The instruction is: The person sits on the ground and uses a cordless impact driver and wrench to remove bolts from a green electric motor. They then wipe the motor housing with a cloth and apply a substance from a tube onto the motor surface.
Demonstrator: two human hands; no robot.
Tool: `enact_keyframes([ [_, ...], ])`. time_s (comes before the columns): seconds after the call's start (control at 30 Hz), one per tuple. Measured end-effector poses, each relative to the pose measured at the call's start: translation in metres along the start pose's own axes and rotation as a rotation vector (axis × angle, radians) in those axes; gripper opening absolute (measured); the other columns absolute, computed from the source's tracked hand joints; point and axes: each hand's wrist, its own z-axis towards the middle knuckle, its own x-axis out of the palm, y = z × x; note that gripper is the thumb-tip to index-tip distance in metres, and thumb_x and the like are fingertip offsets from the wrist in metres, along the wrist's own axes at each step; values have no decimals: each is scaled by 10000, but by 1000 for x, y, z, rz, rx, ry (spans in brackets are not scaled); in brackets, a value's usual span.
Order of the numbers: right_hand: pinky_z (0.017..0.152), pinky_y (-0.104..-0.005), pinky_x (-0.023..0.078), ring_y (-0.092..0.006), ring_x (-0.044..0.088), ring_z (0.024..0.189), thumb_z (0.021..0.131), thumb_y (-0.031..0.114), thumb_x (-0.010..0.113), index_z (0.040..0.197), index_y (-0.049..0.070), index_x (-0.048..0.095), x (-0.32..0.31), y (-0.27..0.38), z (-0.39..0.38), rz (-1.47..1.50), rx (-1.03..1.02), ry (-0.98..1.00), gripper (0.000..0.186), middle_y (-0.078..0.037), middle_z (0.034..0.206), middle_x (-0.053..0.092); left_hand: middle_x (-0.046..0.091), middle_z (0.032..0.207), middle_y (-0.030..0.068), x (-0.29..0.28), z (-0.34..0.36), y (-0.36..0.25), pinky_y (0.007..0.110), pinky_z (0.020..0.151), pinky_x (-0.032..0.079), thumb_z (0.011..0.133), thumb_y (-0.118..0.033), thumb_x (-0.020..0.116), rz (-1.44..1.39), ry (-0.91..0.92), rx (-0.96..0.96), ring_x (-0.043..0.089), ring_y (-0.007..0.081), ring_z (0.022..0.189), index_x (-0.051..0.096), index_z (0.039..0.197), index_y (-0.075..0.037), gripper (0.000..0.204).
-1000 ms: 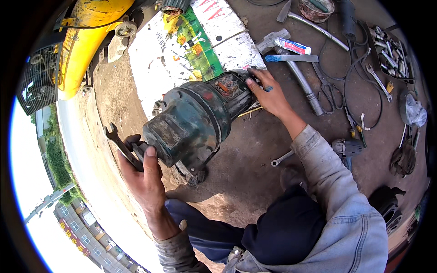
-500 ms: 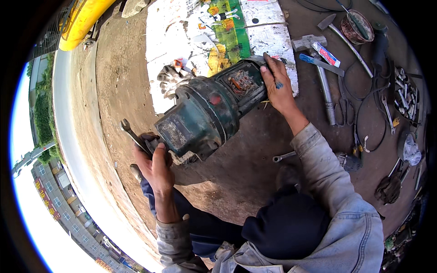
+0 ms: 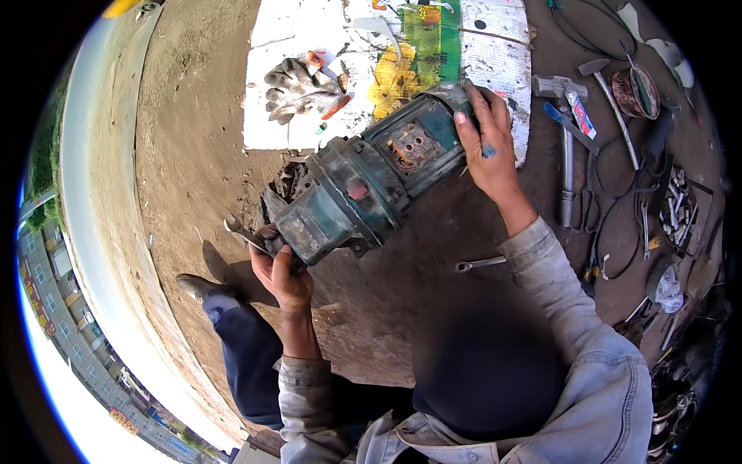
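Note:
My left hand (image 3: 287,282) is closed on an open-end wrench (image 3: 238,230) and the lower-left end of a dirty dark-green motor with a flanged housing (image 3: 309,224). My right hand (image 3: 491,147) grips the motor's upper-right end. An open box on the motor's side shows wires and terminals (image 3: 410,147), and a red mark is on the flange. The motor is tilted diagonally over the ground; what supports it is mostly hidden, with dark lumpy material behind its lower end. Stained work gloves (image 3: 301,93) lie on white printed cardboard (image 3: 502,58) beyond it.
Right: hammers (image 3: 618,108), blue-marked flat tool (image 3: 570,124), tube (image 3: 599,116), metal pipe (image 3: 566,185), tin (image 3: 634,89), cables, socket box (image 3: 680,213), plastic bag (image 3: 668,290). A ring wrench (image 3: 479,263) lies near my right arm. Left: my foot (image 3: 197,286), pale road edge (image 3: 108,155), yellow machine (image 3: 120,6).
The view has shifted, so the yellow machine has mostly left it. The motor and both hands have moved up and right in the picture, the grip unchanged; the gloves and my left foot now show.

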Motion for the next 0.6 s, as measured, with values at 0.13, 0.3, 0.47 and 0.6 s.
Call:
enact_keyframes([
  [0.13,1054,-443,422,-383,500,1236,1025,284,608,1450,31,515,0,5,-1,-62,-72,44,503,-210,1333,497,618,1047,101,-17,-8,38,286,837,510,784,-36,599,-113,-38,-3,620,167,913,524,1238,36,465],
  [0.3,1064,-443,416,-381,493,1248,1038,289,585,1456,10,499,5,15,-5,-183,-164,83,511,-219,1348,479,576,1073,102,-24,-14,74,301,885,489,767,-52,592,-229,-87,-30,592,177,941,499,1245,26,493],
  [0.47,1062,-447,423,-381,492,1249,1039,294,584,1464,7,485,-3,11,-10,-209,-186,94,522,-214,1353,474,555,1125,109,-28,-21,86,333,948,474,752,-102,594,-217,-72,-60,583,199,1008,478,1283,23,558],
  [0.6,1044,-451,438,-372,492,1252,1043,301,578,1469,26,490,7,18,-12,-238,-229,67,514,-203,1365,474,553,1187,115,-40,-22,93,359,1014,452,770,-125,572,-202,-71,-60,580,216,1090,453,1350,15,608],
])
